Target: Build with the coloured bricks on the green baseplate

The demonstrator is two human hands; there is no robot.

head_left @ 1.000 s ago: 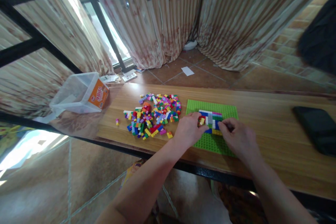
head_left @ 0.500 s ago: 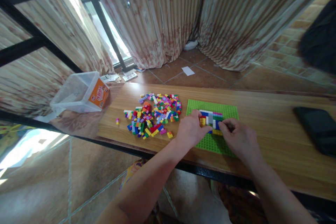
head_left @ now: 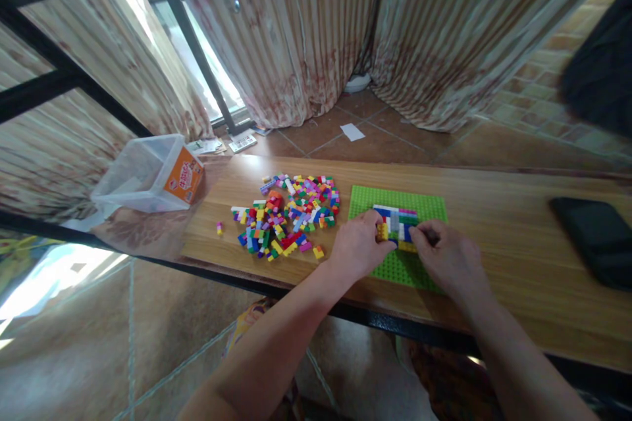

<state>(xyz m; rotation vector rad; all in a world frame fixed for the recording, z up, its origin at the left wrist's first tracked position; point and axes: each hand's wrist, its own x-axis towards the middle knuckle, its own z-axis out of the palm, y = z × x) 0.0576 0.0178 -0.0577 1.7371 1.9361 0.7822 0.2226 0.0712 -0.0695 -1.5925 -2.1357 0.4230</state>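
Observation:
On the wooden table lies a green studded baseplate point(head_left: 360, 195), slightly tilted in view. A low block of joined toy bricks point(head_left: 395, 223) in blue, white, grey, yellow, green and pink sits on it. My left hand point(head_left: 361, 245) is closed against the left side of this block, fingers curled over the yellow end and thumb along the near side. At the right end, my right hand point(head_left: 447, 255) pinches at a dark blue toy brick point(head_left: 407, 232); its fingertips partly cover that end. The bricks right under both sets of fingertips are hidden.
Left of the baseplate spreads a pile of loose toy bricks point(head_left: 296, 217), with one small pink-and-yellow piece point(head_left: 220, 228) apart. A clear plastic bin point(head_left: 143, 174) with an orange label stands at the far left. A dark phone-like device point(head_left: 592, 237) lies at the right.
My left thumb has shifted slightly at the block's near side, showing a bit more of the bricks between my hands. My right hand keeps its pinch; the view moved slightly.

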